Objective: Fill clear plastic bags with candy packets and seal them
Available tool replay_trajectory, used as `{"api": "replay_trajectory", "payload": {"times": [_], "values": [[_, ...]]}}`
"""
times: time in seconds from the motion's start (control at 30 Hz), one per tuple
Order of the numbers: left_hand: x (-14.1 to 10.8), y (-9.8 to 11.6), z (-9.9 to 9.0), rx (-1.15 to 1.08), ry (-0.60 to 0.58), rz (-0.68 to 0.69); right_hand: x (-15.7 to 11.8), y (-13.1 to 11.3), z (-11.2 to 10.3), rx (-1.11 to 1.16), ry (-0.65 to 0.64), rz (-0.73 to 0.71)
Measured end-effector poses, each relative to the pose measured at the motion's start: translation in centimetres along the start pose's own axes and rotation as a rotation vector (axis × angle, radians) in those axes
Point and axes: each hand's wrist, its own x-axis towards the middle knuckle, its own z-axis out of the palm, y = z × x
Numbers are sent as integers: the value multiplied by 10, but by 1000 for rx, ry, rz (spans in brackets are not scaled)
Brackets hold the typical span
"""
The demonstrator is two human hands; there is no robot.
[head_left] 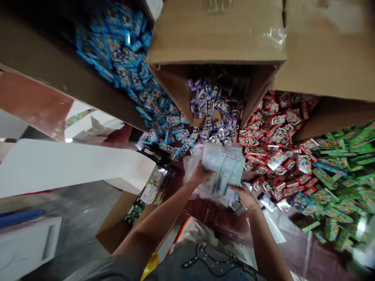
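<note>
A loose stack of clear plastic sleeves lies in front of me on the dark red tabletop, their pale printed faces showing through. My left hand is closed on the left side of the stack, thumb laid over the top sleeve. At the lower right edge, my right hand grips the same stack, with its fingers partly hidden under the sleeves. Just beyond the stack spill small purple packets; red packets lie close to its right.
Cardboard boxes stand at the back, open toward me. Blue packets heap up at left, green packets at right. A white sheet juts in from the left, near an open carton below table height.
</note>
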Motion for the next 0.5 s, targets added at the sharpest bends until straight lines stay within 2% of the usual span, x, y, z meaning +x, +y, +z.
{"api": "replay_trajectory", "payload": {"times": [0.1,0.2,0.33,0.5], "values": [[0,-7,6,-16,22,-31,1,-7,-4,-60,83,-56],[-5,-11,10,72,147,-27,0,-6,-3,-190,192,-88],[-5,-21,17,193,232,65,2,13,1,-374,316,-132],[4,-38,31,286,327,138,13,40,7,-488,381,-390]]}}
